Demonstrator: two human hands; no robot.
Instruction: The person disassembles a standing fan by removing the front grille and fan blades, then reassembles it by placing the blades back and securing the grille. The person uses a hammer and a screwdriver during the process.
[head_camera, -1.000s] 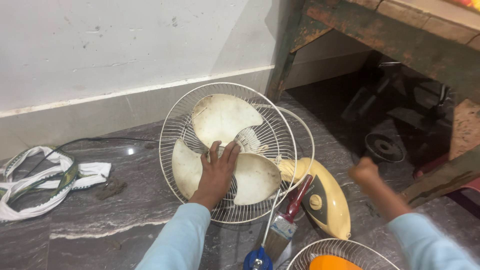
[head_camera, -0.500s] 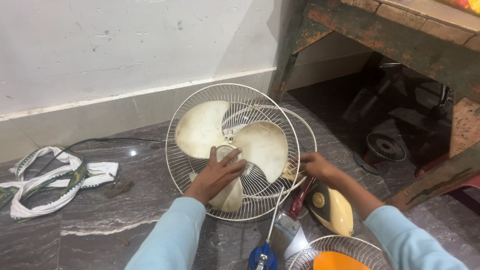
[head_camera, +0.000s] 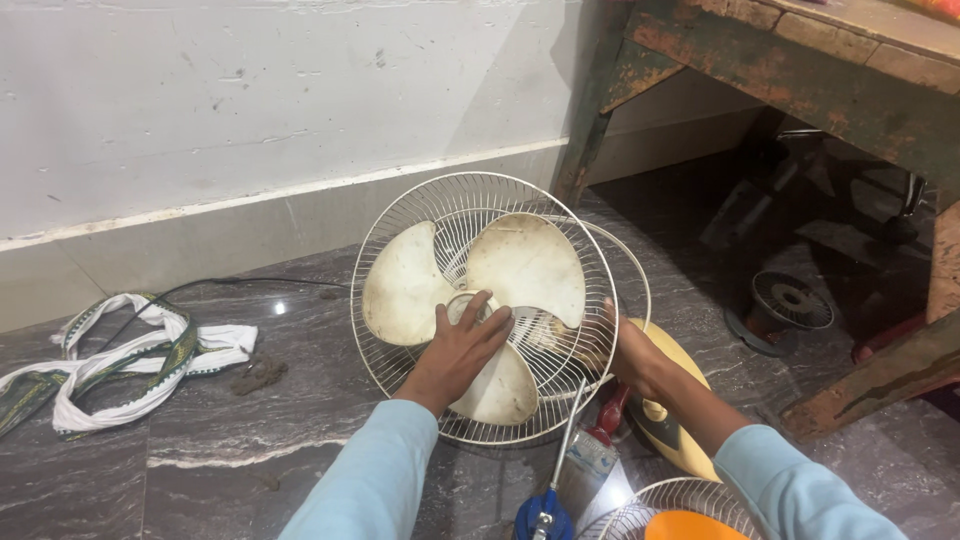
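I note my right hand (head_camera: 625, 352) has moved in behind the wire guard (head_camera: 400, 215), fingers hidden; my left hand (head_camera: 462, 345) stays spread open on the fan blade (head_camera: 525, 265).

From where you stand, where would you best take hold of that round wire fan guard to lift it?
Probably by its outer rim: the wire fan guard stands tilted, its upper and left rim bare. Come from above. The left hand covers the blade hub, and the right hand reaches behind the right edge.
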